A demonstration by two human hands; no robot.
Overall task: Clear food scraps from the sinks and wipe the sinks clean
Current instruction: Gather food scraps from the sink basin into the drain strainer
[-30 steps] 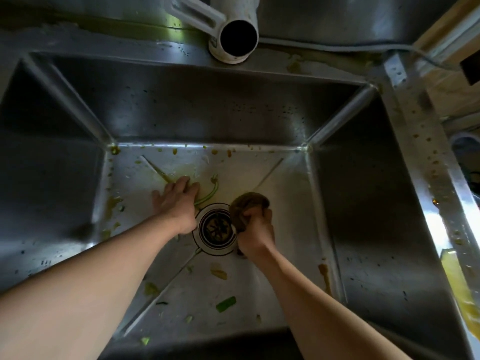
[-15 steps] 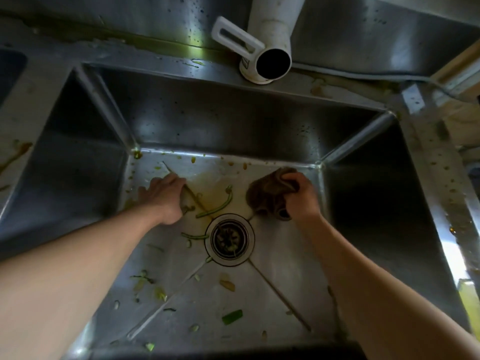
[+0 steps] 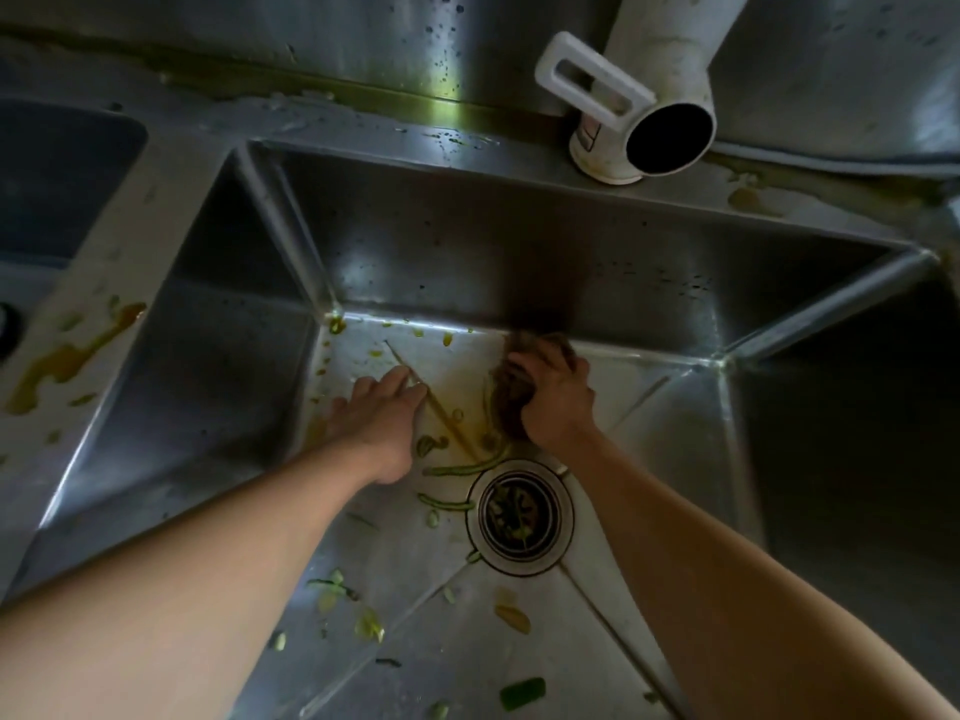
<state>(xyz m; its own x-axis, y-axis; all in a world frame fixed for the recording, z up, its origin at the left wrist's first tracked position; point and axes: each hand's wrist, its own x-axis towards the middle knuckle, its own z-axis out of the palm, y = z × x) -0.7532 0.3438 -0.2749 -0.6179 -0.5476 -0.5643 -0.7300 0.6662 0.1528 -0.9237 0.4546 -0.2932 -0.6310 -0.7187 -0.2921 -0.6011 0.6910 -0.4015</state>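
Observation:
A deep steel sink (image 3: 467, 262) fills the head view, its floor smeared yellow-brown and strewn with green food scraps (image 3: 457, 467). My right hand (image 3: 556, 397) grips a brown scrubbing pad (image 3: 511, 402) and presses it on the floor near the back wall. My left hand (image 3: 379, 413) lies flat on the floor left of the pad, fingers straight. The round drain strainer (image 3: 519, 514) sits just in front of both hands and holds bits of scrap.
A white faucet spout (image 3: 665, 85) with a white lever overhangs the back rim. The divider (image 3: 78, 350) on the left carries yellow-brown smears, and a second sink (image 3: 47, 174) lies beyond it. More green bits (image 3: 522, 693) lie on the near floor.
My right hand has carried the pad from beside the drain up to the back of the floor and a little left. My left hand stays flat on the floor.

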